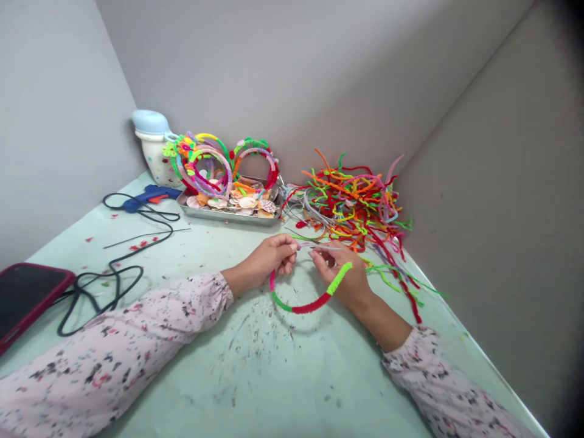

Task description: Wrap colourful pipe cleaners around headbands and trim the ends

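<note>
A curved headband (pixel 310 308) wrapped in pink, green, red and lime fuzzy stem hangs below my hands. My left hand (pixel 274 258) is closed in a pinch on its upper left end, where a small purple piece shows at the fingertips. Just right of it, my right hand (pixel 344 271) has thumb and fingers pinched near a thin purple strand and a slim grey piece; exactly what sits between those fingertips is too small to tell. The lime end of the headband passes in front of my right hand.
Behind stands a metal tray (pixel 228 215) of shells with several wrapped headbands (pixel 214 173). A heap of coloured fuzzy stems (pixel 356 201) lies back right. At the left are a white cup (pixel 157 155), a blue glue gun (pixel 146 196), a black cord (pixel 116 267) and a phone (pixel 30 298).
</note>
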`<state>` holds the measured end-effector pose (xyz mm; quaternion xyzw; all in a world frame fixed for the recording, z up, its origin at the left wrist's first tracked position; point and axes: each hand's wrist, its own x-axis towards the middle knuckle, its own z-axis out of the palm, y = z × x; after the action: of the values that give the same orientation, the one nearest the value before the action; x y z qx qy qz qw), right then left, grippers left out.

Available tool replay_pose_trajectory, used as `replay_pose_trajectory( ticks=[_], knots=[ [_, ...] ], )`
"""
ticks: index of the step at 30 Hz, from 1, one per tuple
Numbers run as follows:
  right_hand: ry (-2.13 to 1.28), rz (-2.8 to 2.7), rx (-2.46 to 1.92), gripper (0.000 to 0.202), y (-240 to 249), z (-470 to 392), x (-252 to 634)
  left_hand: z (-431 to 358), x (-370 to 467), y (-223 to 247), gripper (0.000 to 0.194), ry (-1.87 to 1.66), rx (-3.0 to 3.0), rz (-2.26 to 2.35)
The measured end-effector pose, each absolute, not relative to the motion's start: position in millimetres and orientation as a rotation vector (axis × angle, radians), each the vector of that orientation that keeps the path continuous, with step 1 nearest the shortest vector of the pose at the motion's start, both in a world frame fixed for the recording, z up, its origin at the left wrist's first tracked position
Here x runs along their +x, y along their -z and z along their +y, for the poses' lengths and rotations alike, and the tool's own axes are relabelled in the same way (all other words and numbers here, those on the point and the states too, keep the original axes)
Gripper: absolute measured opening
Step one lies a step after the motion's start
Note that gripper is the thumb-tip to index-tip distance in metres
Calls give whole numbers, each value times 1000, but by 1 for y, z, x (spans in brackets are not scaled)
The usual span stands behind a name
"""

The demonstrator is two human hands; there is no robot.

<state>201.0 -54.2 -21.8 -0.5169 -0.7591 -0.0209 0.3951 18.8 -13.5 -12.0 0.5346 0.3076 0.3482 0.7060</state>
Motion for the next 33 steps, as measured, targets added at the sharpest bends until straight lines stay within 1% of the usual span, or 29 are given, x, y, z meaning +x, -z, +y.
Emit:
replay_pose_trajectory(
  ticks=[4, 10, 17, 24, 33],
  knots=[
    [-177, -1959, -1216, 17, 24, -55, 194, -14, 18, 14, 14, -756, 1203, 617],
    [-301, -1834, -1214, 15, 20, -57, 192, -13, 17, 17, 18, -706, 1215, 574],
    [-484, -1779, -1205, 17, 22, -56, 193, -13, 16, 16, 17, -691, 1210, 558],
    [-379, -1830, -1192, 14, 19, -58, 194, -12, 14, 16, 19, -657, 1244, 581],
    [-342, -1850, -1142, 12, 23, -58, 196, -11, 13, 17, 21, -632, 1271, 603]
  ],
)
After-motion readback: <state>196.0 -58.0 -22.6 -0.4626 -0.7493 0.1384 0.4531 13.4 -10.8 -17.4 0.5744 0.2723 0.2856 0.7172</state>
